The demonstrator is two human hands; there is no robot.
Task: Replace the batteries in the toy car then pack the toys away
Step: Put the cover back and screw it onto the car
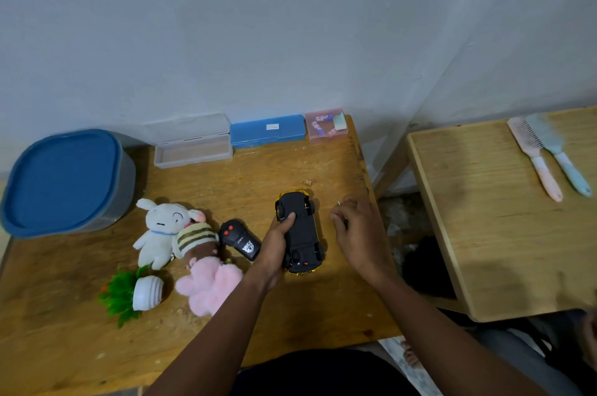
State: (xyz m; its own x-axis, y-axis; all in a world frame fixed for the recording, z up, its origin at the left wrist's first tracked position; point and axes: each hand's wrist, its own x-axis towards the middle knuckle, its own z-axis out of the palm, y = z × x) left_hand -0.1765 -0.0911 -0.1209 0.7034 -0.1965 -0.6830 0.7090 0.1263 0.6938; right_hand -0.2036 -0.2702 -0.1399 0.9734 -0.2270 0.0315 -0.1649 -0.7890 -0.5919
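While the car [299, 230] lies belly-up on the table [258, 176], here is how I read it, every place taken from the car.

Car: upside down, black underside showing, near the table's right edge.
Left hand [277, 243]: on the car's left flank, fingers wrapped under, thumb pressed on the underside.
Right hand [355, 234]: just right of the car, fingertips drawn together on something small and pale; what it is, I cannot tell.
Risk, small part: if that is a screw, it may roll off the edge right of the car.
Risk, car: the hold is one-sided, so prying the cover could skid it.
Risk, batteries: none visible; they may be in the pink box [326, 127], behind the car.
Cars: one.
Remote [240, 242]: one, left of the car.
Plush toys [181, 234]: three, further left.
Toy plant [129, 295]: one, tipped over.
Cases behind: three; one open.
Tub [64, 182]: one, far left, lidded.
Brushes [549, 156]: two, on the table right of the car.
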